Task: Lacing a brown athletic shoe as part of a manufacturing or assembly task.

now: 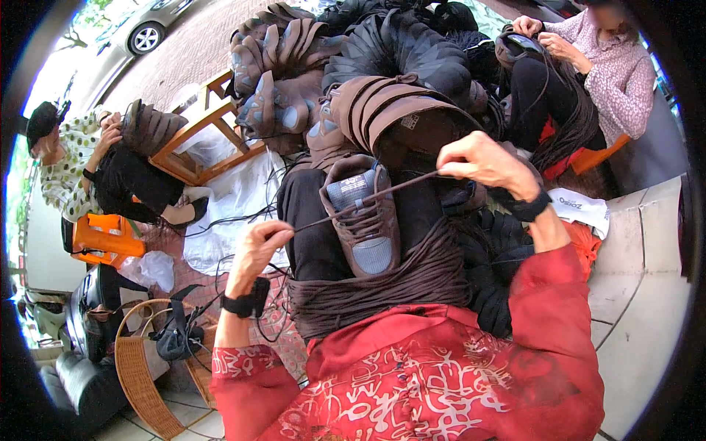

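A brown and grey shoe upper (365, 220) lies on my lap, its toe toward me, with brown lace threaded across its front. Above it, a brown shoelace (397, 187) stretches in a slanting line between my two hands. My left hand (259, 246) pinches the lower end at the shoe's left. Higher up on the right, my right hand (487, 166) pinches the other end. A thick bundle of brown laces (379, 298) lies across my lap, nearer to me than the shoe. Just beyond the shoe, a nested row of brown shoe uppers (390, 121) leans over my knees.
Black shoe uppers (397, 55) are heaped at the back. A wooden frame (202, 143) stands left, beside a person holding uppers (147, 128). Another person works with a shoe (521, 45) at the far right. A wicker chair (140, 375) and an orange stool (107, 239) are at left.
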Motion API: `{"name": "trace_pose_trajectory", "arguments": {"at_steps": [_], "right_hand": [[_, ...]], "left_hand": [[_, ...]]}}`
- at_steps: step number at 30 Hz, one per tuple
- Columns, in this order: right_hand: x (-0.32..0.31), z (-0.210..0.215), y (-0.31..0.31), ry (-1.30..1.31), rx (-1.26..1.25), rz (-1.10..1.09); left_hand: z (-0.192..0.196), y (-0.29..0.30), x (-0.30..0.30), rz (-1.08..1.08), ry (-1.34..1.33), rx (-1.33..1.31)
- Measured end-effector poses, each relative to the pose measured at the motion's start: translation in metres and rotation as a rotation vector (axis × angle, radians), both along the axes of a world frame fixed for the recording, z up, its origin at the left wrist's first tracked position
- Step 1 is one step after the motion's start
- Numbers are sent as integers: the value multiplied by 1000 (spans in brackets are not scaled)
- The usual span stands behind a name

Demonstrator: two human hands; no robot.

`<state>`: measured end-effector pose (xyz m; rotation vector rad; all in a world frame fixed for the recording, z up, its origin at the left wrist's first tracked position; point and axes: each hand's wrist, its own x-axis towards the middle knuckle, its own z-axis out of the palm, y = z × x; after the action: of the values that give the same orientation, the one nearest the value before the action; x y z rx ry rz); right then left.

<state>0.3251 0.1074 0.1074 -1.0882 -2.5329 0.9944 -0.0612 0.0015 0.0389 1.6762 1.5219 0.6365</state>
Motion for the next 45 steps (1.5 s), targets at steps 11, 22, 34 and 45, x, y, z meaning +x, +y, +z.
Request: {"name": "trace_pose_trajectory", "arguments": {"at_steps": [11, 22, 34, 45], "right_hand": [[100, 5, -43, -243, 751, -378], [38, -67, -86, -144, 1019, -432], [-68, -87, -39, 403, -194, -383], [-67, -88, -39, 279, -116, -401]], "left_hand": [[-36, -42, -106, 205, 432, 333], [-79, -1, -89, 553, 357, 365], [8, 56, 56, 236, -671, -65], [4, 58, 116, -92, -708, -167]]}}
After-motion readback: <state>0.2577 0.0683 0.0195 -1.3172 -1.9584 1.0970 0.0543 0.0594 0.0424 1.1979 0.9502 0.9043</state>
